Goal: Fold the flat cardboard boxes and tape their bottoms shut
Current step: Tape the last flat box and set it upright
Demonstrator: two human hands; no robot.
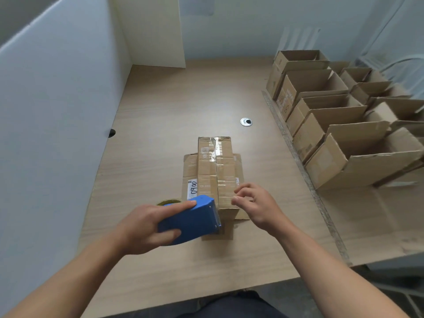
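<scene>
Box [215, 180] bottom-up, mid worktop [183, 99] toward front edge. Left hand [146, 223] grips tape dispenser [195, 220] at box's near end; right hand [254, 203] loosely curled, empty, just beside box. Judged light, hollow, crushable: steady by side walls.

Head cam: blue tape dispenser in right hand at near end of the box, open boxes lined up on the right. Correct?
Wrong hand. The head view shows the blue tape dispenser in the left hand at the near end of the box; the right hand is empty. Open boxes are lined up on the right.
</scene>
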